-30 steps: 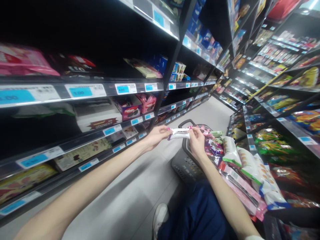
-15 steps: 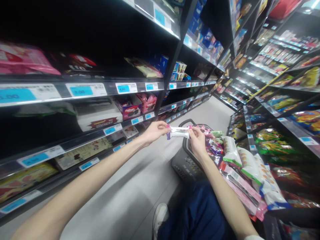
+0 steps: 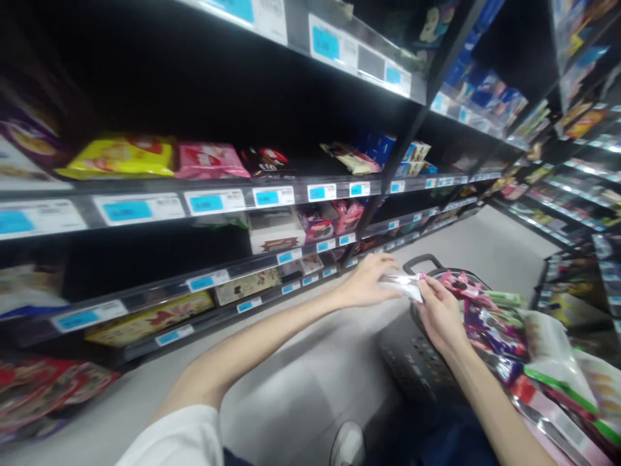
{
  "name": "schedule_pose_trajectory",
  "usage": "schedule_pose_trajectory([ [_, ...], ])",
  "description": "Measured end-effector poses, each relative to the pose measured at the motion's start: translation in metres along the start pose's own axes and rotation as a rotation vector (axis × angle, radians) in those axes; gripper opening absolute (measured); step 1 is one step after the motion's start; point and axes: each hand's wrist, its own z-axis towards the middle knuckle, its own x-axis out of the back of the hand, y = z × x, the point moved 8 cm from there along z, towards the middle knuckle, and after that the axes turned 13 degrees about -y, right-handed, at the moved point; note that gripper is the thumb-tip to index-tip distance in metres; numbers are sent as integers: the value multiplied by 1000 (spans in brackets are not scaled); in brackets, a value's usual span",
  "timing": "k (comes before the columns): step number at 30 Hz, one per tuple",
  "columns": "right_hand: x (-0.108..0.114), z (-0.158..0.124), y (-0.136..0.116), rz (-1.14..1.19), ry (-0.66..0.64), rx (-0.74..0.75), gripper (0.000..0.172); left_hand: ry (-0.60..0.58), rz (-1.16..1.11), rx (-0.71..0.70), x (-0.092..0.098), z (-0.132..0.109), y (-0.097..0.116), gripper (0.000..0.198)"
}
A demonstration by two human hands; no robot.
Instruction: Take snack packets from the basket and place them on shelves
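Note:
A small, shiny white snack packet (image 3: pixel 406 285) with a pink end is held up in front of me, over the near left edge of a dark shopping basket (image 3: pixel 395 340). My right hand (image 3: pixel 442 317) pinches the packet's pink right end between thumb and fingers. At the other end, my left hand (image 3: pixel 367 281) has its fingers apart around the packet, its tips smeared by motion. Just right of my right hand, pink and purple snack packs (image 3: pixel 490 323) fill the basket. White bags with green edges (image 3: pixel 553 356) lie on its near right side.
Along the left run dark shelves with blue-and-white price tags (image 3: pixel 274 196). They carry a yellow bag (image 3: pixel 123 156), a pink bag (image 3: pixel 211 160) and small nabati boxes (image 3: pixel 317 221). Grey floor (image 3: pixel 295 375) lies below, with a white shoe (image 3: pixel 348 445) at the bottom.
The view has swung left, so shelves, hands and basket appear farther right. My left fingers have spread from their pinch on the packet's left end. My right hand keeps hold of the packet.

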Motion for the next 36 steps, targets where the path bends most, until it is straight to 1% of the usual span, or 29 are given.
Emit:
schedule_pose_trajectory([
  [1,-7,-3,1,14,-23,-33,41,-43,28,-34,-8,0,6,56],
  [2,-13,-6,2,26,-42,-55,39,-78,59,-57,-14,1,10,57],
  [4,-24,-12,-1,43,-58,-69,37,-104,143,-69,-21,0,17,50],
  [7,-32,-18,-8,62,-56,-43,33,-89,244,-35,-16,0,20,41],
  [9,-32,-19,-11,69,-57,-17,30,-64,205,1,-7,0,17,38],
  [11,-29,-17,-10,58,-47,-19,30,-14,63,56,3,0,9,39],
  [13,-26,-15,-4,35,-57,-77,36,29,-164,95,9,0,0,47],
  [15,-31,-14,6,45,-137,-173,46,47,-435,98,8,-1,-6,55],
  [17,-37,-14,13,86,-224,-245,51,43,-677,84,4,-1,-8,59],
  [18,-39,-14,15,102,-240,-259,52,42,-769,83,2,-1,-8,60],
  [20,-36,-14,14,94,-206,-239,52,33,-870,92,0,0,-8,60],
  [22,-30,-12,8,50,-141,-180,48,2,-843,112,3,2,-7,58],
  [26,-19,-11,-10,-74,-39,9,47,-45,-562,183,15,2,-10,52],
  [28,-15,-13,-18,-142,-3,90,47,-58,-521,186,19,2,-11,48],
  [31,-15,-16,-24,-217,24,136,48,-86,-541,171,22,1,-9,41],
  [36,-21,-21,-31,-232,4,163,49,-127,-426,140,32,3,-3,35],
])
